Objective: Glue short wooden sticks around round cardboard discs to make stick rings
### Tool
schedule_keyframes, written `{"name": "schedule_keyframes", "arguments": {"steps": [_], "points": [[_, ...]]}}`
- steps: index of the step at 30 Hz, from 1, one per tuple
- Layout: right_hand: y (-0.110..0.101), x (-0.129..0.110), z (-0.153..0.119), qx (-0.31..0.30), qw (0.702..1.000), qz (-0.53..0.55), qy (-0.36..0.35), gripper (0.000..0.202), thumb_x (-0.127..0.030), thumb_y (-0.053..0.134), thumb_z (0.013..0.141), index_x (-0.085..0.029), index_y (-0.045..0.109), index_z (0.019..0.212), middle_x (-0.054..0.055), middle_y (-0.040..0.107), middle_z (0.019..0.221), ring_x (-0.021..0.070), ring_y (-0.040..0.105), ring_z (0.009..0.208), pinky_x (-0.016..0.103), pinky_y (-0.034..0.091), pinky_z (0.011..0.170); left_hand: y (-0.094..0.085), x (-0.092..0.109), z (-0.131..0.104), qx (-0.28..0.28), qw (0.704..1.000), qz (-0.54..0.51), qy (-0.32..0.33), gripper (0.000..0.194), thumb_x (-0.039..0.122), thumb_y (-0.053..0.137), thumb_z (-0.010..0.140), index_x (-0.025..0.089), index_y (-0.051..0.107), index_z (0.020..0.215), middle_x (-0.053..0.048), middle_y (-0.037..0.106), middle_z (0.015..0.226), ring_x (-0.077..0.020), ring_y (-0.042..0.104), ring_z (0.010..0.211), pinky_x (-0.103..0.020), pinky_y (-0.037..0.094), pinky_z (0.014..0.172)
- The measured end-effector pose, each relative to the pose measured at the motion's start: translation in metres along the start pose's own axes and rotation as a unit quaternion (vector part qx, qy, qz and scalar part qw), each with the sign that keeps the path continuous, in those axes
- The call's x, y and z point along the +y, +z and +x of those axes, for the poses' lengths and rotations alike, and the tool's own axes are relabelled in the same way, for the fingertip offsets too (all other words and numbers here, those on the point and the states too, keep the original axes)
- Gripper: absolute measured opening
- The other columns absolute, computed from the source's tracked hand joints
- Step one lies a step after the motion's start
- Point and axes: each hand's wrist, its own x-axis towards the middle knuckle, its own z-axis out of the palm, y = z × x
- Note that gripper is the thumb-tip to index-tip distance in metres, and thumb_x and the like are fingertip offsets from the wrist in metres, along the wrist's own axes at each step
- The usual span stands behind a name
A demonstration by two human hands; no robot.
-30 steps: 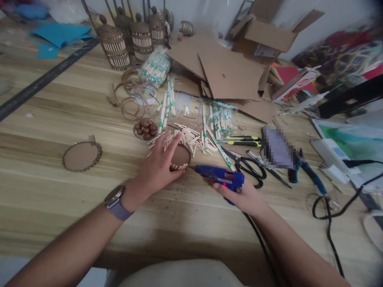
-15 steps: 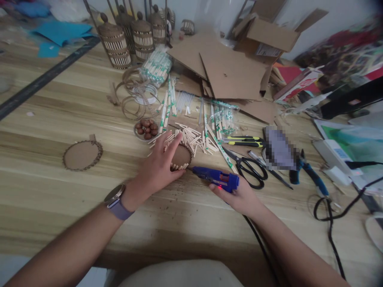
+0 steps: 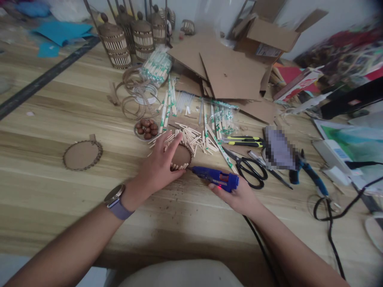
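Observation:
In my right hand [image 3: 239, 195] is a blue hot glue gun [image 3: 215, 177] with a small red light lit. Its nozzle points left, at the near right rim of a round cardboard base [image 3: 181, 154]. Short cut sticks stand along the near edge of that base. My left hand [image 3: 158, 161] grips the base from the left, thumb at its near edge and fingers arched over it, partly hiding it. Beyond lies a loose pile of short wooden sticks [image 3: 193, 139]. A second cardboard disc [image 3: 82, 155] with a dark braided rim lies to the left.
A small bowl of brown beads [image 3: 146, 129] stands behind my left hand. Scissors [image 3: 249, 167], a yellow-black cutter [image 3: 243, 141] and pliers [image 3: 312, 175] lie to the right. Wrapped chopsticks [image 3: 157, 65], cardboard sheets [image 3: 233, 71] and small stick lanterns [image 3: 115, 44] fill the back. The gun's black cord [image 3: 260, 239] trails toward me.

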Motion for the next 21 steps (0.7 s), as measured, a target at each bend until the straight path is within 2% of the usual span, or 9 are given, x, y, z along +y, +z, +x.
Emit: {"name": "schedule_keyframes", "arguments": {"steps": [7,13,17,21], "points": [[0.0000,-0.0029,-0.0007,0.000,1.000,-0.008,0.024,0.025,-0.043,0.062,0.089,-0.020,0.072,0.091,0.008,0.077,0.088,0.0251,0.071,0.078,0.035,0.057,0.073,-0.0006,0.0004,0.0003,-0.002,1.000,0.007,-0.001,0.106,0.023,0.085,0.071,0.030,0.021,0.156,-0.017,0.033,0.153,-0.0394,0.032,0.148,-0.059,0.044,0.114],[0.0022,-0.0023,-0.0038,0.018,0.999,0.001,0.051,0.025,-0.046,0.064,0.086,-0.022,0.069,0.092,0.008,0.076,0.086,0.0267,0.070,0.083,0.033,0.056,0.067,-0.0002,-0.0013,0.0006,-0.001,1.000,0.003,0.003,0.105,0.027,0.085,0.073,0.033,0.021,0.156,-0.015,0.033,0.153,-0.0403,0.033,0.147,-0.061,0.043,0.114],[0.0033,-0.0031,-0.0041,0.006,0.999,-0.004,0.045,0.025,-0.046,0.064,0.086,-0.021,0.066,0.088,0.008,0.073,0.080,0.0253,0.069,0.079,0.033,0.055,0.067,-0.0005,-0.0008,0.0005,-0.001,1.000,0.001,0.004,0.105,0.025,0.085,0.073,0.032,0.021,0.156,-0.016,0.033,0.152,-0.0398,0.033,0.147,-0.061,0.043,0.114],[0.0006,-0.0026,-0.0046,0.064,0.997,0.005,0.051,0.026,-0.048,0.067,0.084,-0.022,0.068,0.087,0.009,0.073,0.085,0.0259,0.069,0.079,0.035,0.055,0.071,-0.0009,0.0001,0.0006,-0.005,1.000,0.004,0.001,0.108,0.023,0.086,0.071,0.030,0.020,0.156,-0.017,0.033,0.152,-0.0395,0.033,0.148,-0.060,0.042,0.115]]}}
